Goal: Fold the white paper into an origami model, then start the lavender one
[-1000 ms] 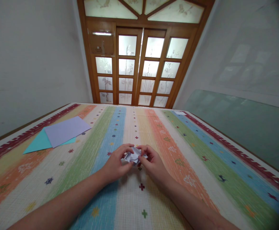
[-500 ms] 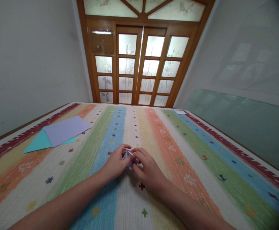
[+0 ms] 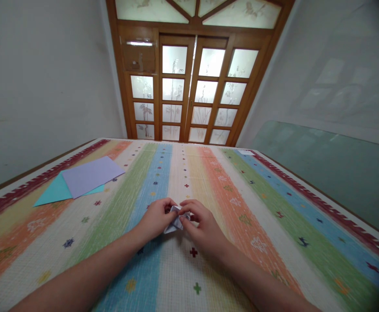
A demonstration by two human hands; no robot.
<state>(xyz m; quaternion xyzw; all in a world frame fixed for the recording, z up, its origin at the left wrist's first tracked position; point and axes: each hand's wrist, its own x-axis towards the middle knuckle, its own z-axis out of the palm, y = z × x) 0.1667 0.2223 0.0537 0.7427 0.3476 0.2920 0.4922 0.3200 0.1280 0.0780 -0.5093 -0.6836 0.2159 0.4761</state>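
A small piece of folded paper [image 3: 174,225], whitish to pale lilac, is held between my two hands above the striped tablecloth [image 3: 176,277]. My left hand [image 3: 159,218] is closed on its left side, thumb on the near face and fingers curled behind. On the right side, my right hand [image 3: 200,221] pinches it between thumb and fingers. Creased edges and a pointed lower left corner show below the thumbs. The fingers cover the rest of the paper.
To the left lie a lilac paper sheet [image 3: 93,177] and, partly under it, a turquoise sheet [image 3: 54,191]. A small white paper [image 3: 246,152] sits near the far right edge. Beyond the table stand wooden doors [image 3: 189,86]; a greenish panel [image 3: 319,160] is at right.
The folded paper has turned between my hands, so more of its near face and lower left corner shows. My fingers have shifted their hold slightly.
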